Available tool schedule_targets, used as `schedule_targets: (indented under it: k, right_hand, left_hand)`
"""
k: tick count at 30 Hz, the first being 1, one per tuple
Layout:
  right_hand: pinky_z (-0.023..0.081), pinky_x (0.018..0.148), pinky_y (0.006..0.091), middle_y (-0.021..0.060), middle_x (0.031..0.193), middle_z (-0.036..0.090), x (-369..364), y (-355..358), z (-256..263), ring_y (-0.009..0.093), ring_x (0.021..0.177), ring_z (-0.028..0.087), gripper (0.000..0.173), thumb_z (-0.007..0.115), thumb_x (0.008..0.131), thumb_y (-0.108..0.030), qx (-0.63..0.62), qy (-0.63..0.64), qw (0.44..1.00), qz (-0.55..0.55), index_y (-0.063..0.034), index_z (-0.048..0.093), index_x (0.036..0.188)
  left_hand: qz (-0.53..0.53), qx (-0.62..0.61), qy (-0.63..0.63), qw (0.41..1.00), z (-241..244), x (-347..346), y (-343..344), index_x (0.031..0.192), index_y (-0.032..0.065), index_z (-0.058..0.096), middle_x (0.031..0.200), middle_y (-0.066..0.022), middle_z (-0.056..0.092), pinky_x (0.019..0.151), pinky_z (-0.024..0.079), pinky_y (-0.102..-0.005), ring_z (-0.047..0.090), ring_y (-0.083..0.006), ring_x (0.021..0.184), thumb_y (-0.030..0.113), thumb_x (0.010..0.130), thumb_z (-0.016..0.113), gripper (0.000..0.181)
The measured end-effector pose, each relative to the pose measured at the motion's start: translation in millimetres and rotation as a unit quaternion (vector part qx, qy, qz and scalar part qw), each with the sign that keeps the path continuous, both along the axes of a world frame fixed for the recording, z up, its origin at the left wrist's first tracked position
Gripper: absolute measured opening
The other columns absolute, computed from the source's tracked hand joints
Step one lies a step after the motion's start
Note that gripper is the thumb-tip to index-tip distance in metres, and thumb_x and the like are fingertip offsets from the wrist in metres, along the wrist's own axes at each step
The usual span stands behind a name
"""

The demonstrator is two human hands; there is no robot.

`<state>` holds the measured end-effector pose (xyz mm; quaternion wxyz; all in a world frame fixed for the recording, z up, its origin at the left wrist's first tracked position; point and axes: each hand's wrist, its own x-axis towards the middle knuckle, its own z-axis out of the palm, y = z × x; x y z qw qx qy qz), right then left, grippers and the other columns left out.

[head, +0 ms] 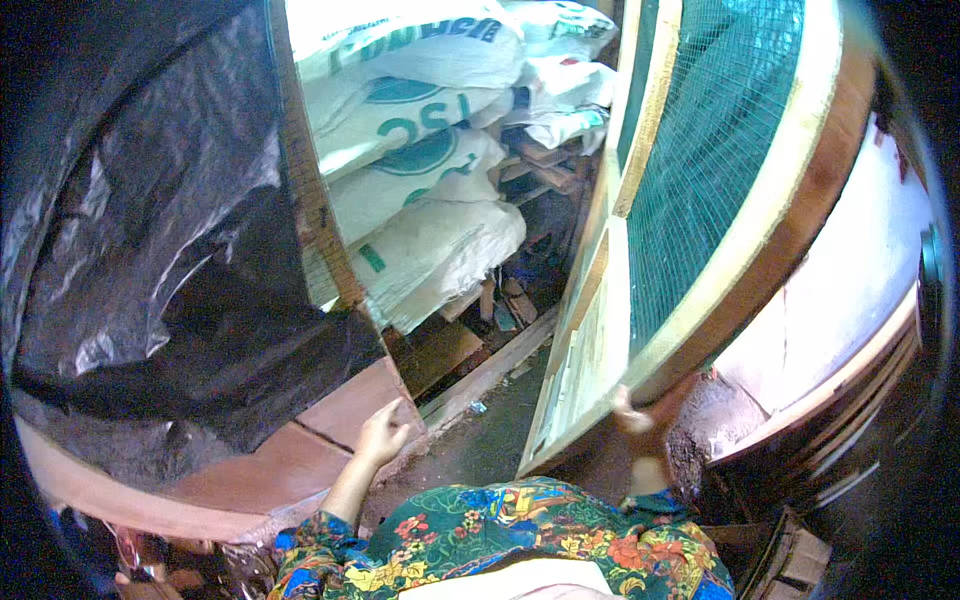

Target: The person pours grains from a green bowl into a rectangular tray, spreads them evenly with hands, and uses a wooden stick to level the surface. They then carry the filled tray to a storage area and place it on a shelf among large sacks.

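Note:
My right hand point(632, 412) grips the lower edge of a wooden-framed door point(731, 262), its fingers showing over the pale wood. The door stands swung open, with green mesh point(712, 150) in its upper part and a pale panel point(592, 345) below. Beside the doorway, my left hand point(384, 433) is in front of a reddish panel point(360, 405). Its fingers are bent and apart, with nothing seen in them; I cannot tell whether they touch the panel. Beyond the opening, white woven sacks point(435, 232) with green printing lie stacked.
Black plastic sheeting point(187, 262) covers the wall at left, next to a wooden doorpost point(319, 202). A raised sill point(487, 367) crosses the doorway above a dark floor point(480, 442). Scrap wood point(510, 300) lies under the sacks. A white wall point(825, 322) is at right.

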<state>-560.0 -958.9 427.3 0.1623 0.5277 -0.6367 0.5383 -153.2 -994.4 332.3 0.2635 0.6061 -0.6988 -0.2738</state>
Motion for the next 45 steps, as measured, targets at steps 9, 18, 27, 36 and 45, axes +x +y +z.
schedule_targets:
  k: [9, 18, 27, 36, 45]
  right_hand:
    - [0.029, 0.099, 0.0349, 0.0235, 0.134, 0.031, -105, 85, 23, 0.030, 0.121, 0.035, 0.064, 0.053, 0.080, -0.007, -0.049, -0.049, 0.989, -0.129, 0.0061, 0.021, 0.133]
    - [0.026, 0.100, 0.0330, 0.0245, 0.134, 0.031, -180, 111, 37, 0.031, 0.123, 0.034, 0.054, 0.043, 0.089, -0.020, -0.071, -0.026, 0.957, -0.280, 0.0064, 0.022, 0.132]
    - [0.029, 0.099, 0.0461, 0.0220, 0.127, 0.037, -164, 104, 92, 0.036, 0.118, 0.035, 0.058, 0.061, 0.070, -0.010, -0.133, 0.368, 0.789, -0.473, -0.0003, 0.039, 0.123]
    - [0.020, 0.103, 0.0486, 0.0180, 0.138, 0.022, -221, -6, 89, 0.036, 0.128, 0.017, 0.080, 0.063, 0.068, -0.014, 0.217, 0.148, 0.864, -0.430, -0.0145, 0.020, 0.136]
    - [0.025, 0.095, 0.0596, 0.0087, 0.144, 0.009, -282, 61, 71, 0.033, 0.131, 0.011, 0.079, 0.065, 0.069, -0.020, 0.280, 0.028, 0.765, -0.580, -0.0264, 0.022, 0.135]
  left_hand:
    - [-0.097, 0.227, -0.134, 0.960, -158, 39, -8, 0.116, 0.0005, 0.050, 0.105, -0.0195, 0.058, 0.080, 0.046, -0.0366, 0.059, -0.0306, 0.091, 0.037, 0.072, 0.062, 0.059]
    - [-0.127, 0.303, 0.131, 0.935, -376, 31, -57, 0.114, 0.0025, 0.053, 0.095, -0.0164, 0.062, 0.067, 0.050, -0.0343, 0.063, -0.0253, 0.078, 0.039, 0.077, 0.058, 0.052]
    - [-0.106, 0.363, 0.024, 0.925, -449, 50, -36, 0.085, 0.0065, 0.064, 0.070, -0.0160, 0.062, 0.062, 0.048, -0.0383, 0.062, -0.0285, 0.068, 0.041, 0.071, 0.052, 0.039]
    - [-0.118, 0.357, -0.042, 0.926, -424, 13, -17, 0.086, 0.0068, 0.065, 0.071, -0.0109, 0.064, 0.065, 0.047, -0.0372, 0.062, -0.0268, 0.071, 0.044, 0.077, 0.049, 0.041]
    - [-0.055, 0.327, 0.022, 0.943, -371, 1, -70, 0.092, 0.0054, 0.064, 0.078, -0.0123, 0.065, 0.070, 0.047, -0.0376, 0.062, -0.0277, 0.075, 0.040, 0.077, 0.052, 0.039]
